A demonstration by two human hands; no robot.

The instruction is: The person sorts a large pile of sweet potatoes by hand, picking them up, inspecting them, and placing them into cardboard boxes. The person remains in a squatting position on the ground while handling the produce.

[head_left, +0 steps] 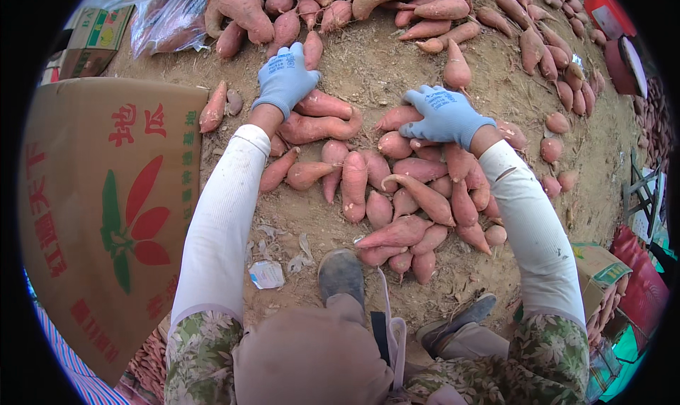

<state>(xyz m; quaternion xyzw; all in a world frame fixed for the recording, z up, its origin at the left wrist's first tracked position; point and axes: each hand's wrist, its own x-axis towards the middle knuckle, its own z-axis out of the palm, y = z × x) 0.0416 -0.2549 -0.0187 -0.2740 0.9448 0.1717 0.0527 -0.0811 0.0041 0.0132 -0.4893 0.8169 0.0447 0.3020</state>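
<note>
My left hand (287, 75), in a light blue work glove, reaches forward with its fingers at a small sweet potato (313, 50); whether it grips it I cannot tell. Just below the palm lies a bent sweet potato (321, 127). My right hand (438, 112), gloved alike, rests on the top of a heap of sweet potatoes, its fingertips beside a sweet potato (398, 117); a firm hold cannot be made out. Beyond the right fingers lies a pear-shaped sweet potato (457, 70). The heap, with a curved sweet potato (425, 197) on it, spreads down towards my shoes.
A large printed cardboard box (154, 91) stands at the left. A clear plastic bag (167, 17) lies behind it. More sweet potatoes (244, 11) are piled at the far side and right. A filled carton (600, 277) is at the lower right. Plastic scraps (266, 275) lie near my shoe (341, 277).
</note>
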